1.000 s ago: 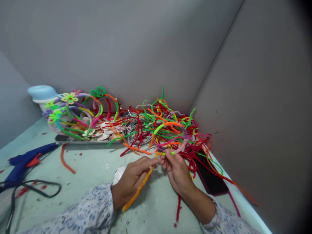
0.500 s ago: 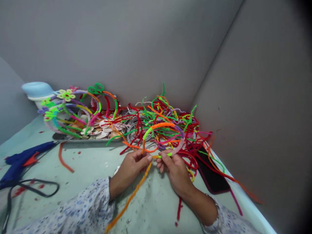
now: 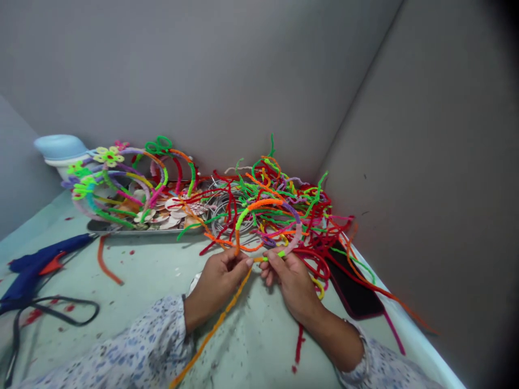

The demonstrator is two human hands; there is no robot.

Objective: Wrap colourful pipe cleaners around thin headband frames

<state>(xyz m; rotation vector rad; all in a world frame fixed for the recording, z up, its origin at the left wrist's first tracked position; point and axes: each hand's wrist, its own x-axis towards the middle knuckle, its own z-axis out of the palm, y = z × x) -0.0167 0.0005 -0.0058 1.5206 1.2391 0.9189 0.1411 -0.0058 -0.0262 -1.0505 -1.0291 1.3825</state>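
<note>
A hoop wrapped in fuzzy stems (image 3: 265,203), with green, orange, purple and pink sections, stands upright between my hands. My left hand (image 3: 221,283) pinches its orange lower left end, where an orange-yellow stem (image 3: 221,320) meets it and trails down to the bottom edge. My right hand (image 3: 292,281) grips the lower right part at the bright green and yellow section. A short yellow-orange stretch spans the gap between my fingertips.
Finished-looking flower hoops (image 3: 108,156) stand on a metal tray (image 3: 141,232) of shells. A heap of colourful stems (image 3: 316,208) and wire coils lies behind. A phone (image 3: 357,292) is at right; a blue glue gun (image 3: 48,259) with its cord and a blue-lidded container (image 3: 62,148) are at left.
The hoop has tilted slightly and its top has shifted a little left. Both hands keep their grip in nearly the same place.
</note>
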